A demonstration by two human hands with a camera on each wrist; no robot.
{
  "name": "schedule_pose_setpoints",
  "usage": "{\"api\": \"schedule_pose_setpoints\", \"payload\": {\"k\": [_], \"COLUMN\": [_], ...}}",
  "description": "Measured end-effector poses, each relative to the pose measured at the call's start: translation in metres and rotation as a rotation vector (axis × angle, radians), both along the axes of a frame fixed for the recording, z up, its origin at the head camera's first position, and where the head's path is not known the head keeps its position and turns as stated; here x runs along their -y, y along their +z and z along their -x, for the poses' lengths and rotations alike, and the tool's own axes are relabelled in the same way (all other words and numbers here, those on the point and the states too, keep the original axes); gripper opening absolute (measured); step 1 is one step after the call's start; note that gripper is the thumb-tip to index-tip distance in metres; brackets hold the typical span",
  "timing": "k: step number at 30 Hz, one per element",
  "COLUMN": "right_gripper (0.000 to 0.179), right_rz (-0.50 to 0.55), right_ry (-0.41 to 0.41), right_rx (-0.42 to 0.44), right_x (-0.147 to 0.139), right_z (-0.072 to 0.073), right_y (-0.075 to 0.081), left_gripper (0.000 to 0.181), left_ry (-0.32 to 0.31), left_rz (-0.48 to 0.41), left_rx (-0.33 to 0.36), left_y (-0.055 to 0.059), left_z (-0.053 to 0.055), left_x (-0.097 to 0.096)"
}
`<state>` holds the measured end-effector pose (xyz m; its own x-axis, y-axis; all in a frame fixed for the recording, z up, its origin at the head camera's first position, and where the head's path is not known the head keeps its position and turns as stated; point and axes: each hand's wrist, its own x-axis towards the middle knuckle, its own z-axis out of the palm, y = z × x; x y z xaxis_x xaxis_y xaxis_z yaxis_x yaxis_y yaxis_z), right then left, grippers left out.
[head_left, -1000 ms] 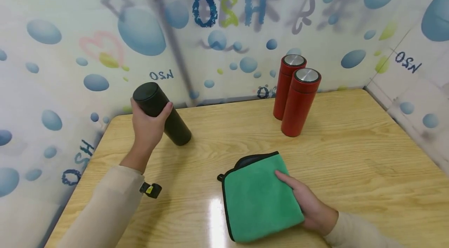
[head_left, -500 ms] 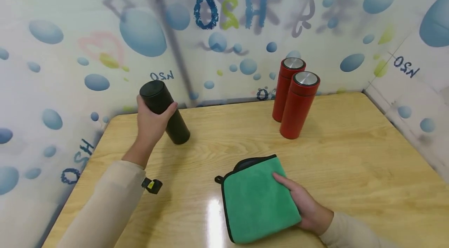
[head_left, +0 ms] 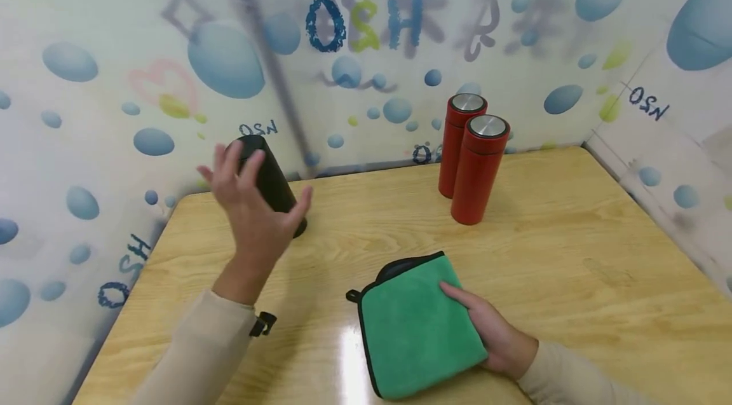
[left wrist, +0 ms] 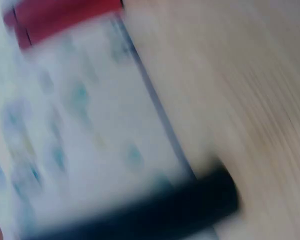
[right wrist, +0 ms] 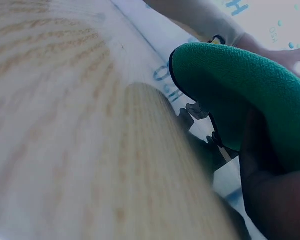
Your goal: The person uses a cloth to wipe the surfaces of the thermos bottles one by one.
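Observation:
A black cylindrical bottle [head_left: 272,181] stands at the table's back left, partly covered in the head view by my left hand [head_left: 254,224]. That hand's fingers are spread and raised beside the bottle, no longer wrapped round it. The left wrist view is blurred, with the dark bottle [left wrist: 190,205] across its bottom. My right hand [head_left: 497,335] grips the right side of a folded green cloth [head_left: 420,332] with black edging and a small loop. Its thumb lies on top; the other fingers are hidden beneath. In the right wrist view the cloth [right wrist: 230,70] is folded over, close above the table.
Two red bottles with silver lids stand close together at the back right, a front one [head_left: 480,166] and one behind it [head_left: 454,151]. The wooden table [head_left: 577,233] meets a wall [head_left: 354,106] printed with blue drops along its far edge.
My left hand has let go of the black bottle and drawn back from it with the fingers spreading. Before that, the bottle's top tilted slightly rightward. The right hand still holds the green cloth.

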<state>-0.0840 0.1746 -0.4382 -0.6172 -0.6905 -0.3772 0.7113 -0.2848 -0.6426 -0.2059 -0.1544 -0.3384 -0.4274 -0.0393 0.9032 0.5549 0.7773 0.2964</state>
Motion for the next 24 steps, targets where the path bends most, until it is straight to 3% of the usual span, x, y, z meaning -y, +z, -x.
{"api": "schedule_pose_setpoints", "payload": {"k": [1, 2, 4, 5, 7, 10, 12, 13, 15, 17, 24], "right_gripper": [0.059, 0.056, 0.052, 0.051, 0.050, 0.050, 0.049, 0.048, 0.047, 0.048, 0.060], "right_rz": [0.005, 0.013, 0.021, 0.026, 0.032, 0.043, 0.051, 0.055, 0.059, 0.059, 0.033], "right_ry": [0.000, 0.002, 0.000, 0.001, 0.001, 0.005, 0.009, 0.011, 0.013, 0.018, 0.029], "right_rx": [-0.002, -0.003, -0.010, -0.011, -0.015, -0.024, -0.026, -0.025, -0.023, -0.020, -0.030], "right_x": [0.000, 0.000, 0.001, 0.001, 0.002, 0.002, 0.002, 0.002, 0.001, 0.000, -0.003], "right_z": [0.001, 0.001, 0.002, 0.003, 0.004, 0.005, 0.005, 0.005, 0.004, 0.003, 0.001], "right_y": [0.000, 0.000, -0.001, -0.002, -0.003, -0.005, -0.006, -0.007, -0.007, -0.007, -0.005], "left_gripper": [0.071, 0.066, 0.062, 0.062, 0.064, 0.072, 0.077, 0.079, 0.082, 0.083, 0.079], "left_ry": [-0.043, -0.103, -0.226, -0.281, -0.380, -0.482, -0.513, -0.518, -0.527, -0.534, -0.607], "left_rz": [0.078, 0.138, 0.224, 0.250, 0.253, 0.153, 0.061, 0.019, -0.055, -0.104, -0.147], "left_rx": [-0.069, -0.090, -0.014, 0.069, 0.299, 0.677, 0.862, 0.923, 0.985, 1.004, 0.971], "left_y": [0.002, 0.004, 0.006, 0.007, 0.007, 0.005, 0.003, 0.001, -0.002, -0.005, -0.006], "left_z": [-0.003, -0.005, -0.007, -0.008, -0.006, 0.005, 0.016, 0.022, 0.033, 0.042, 0.054], "left_x": [-0.015, -0.032, -0.064, -0.079, -0.109, -0.149, -0.170, -0.178, -0.192, -0.202, -0.228]}}
